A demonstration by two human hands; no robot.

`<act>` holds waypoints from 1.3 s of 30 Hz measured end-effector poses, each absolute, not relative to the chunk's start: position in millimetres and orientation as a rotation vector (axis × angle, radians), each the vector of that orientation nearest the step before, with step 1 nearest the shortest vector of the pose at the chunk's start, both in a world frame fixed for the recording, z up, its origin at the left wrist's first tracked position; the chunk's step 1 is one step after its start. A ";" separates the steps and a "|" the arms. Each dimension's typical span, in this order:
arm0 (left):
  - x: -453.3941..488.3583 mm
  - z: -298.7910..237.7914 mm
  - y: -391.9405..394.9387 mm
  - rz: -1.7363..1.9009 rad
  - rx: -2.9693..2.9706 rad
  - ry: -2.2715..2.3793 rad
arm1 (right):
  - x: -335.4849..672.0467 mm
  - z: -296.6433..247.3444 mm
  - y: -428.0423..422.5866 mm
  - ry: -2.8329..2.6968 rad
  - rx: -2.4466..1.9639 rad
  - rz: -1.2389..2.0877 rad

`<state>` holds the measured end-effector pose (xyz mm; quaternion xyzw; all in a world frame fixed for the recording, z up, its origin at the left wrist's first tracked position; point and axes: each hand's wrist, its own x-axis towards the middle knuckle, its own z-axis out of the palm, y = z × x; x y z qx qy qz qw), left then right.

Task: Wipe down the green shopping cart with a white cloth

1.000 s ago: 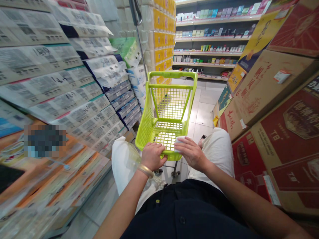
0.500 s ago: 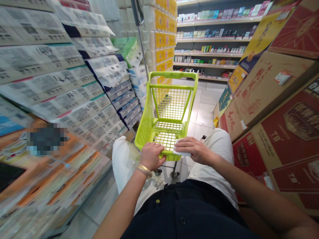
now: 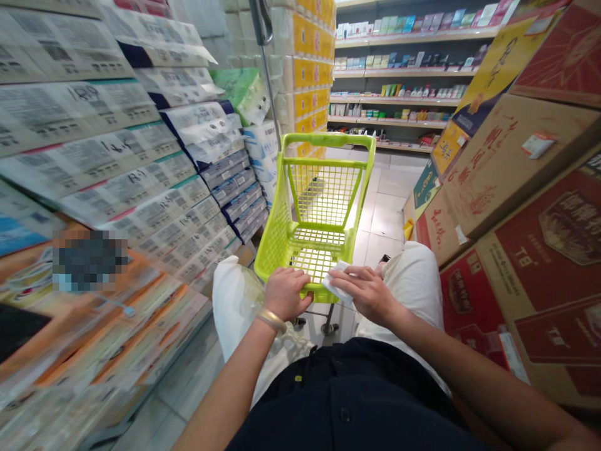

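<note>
Lime-green shopping cart (image 3: 321,226) stands just ahead of L hand (image 3: 287,294) & R hand (image 3: 370,293); prob. a wipe of its near rim (image 3: 321,293) is under way, & the next move calls for a steady L grip w/ the white cloth (image 3: 336,289) pressed flat. Looks like plastic, w/ lattice walls (image 3: 272,250), a hoop handle (image 3: 328,139) on the side farthest from the hands, & wheels (image 3: 330,328) down low between them. L hand's curled snug over the rim, thumb on the near side; R hand, just beside it, is half-curled, fingers pinching the crumpled cloth at the rim.
</note>
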<state>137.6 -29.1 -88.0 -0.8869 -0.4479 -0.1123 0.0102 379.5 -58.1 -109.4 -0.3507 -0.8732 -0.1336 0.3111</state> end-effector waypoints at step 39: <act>124.5 -84.1 -22.2 -0.337 -2.772 -1.421 | 375.5 -113.4 -44.6 -2.411 -0.672 -0.176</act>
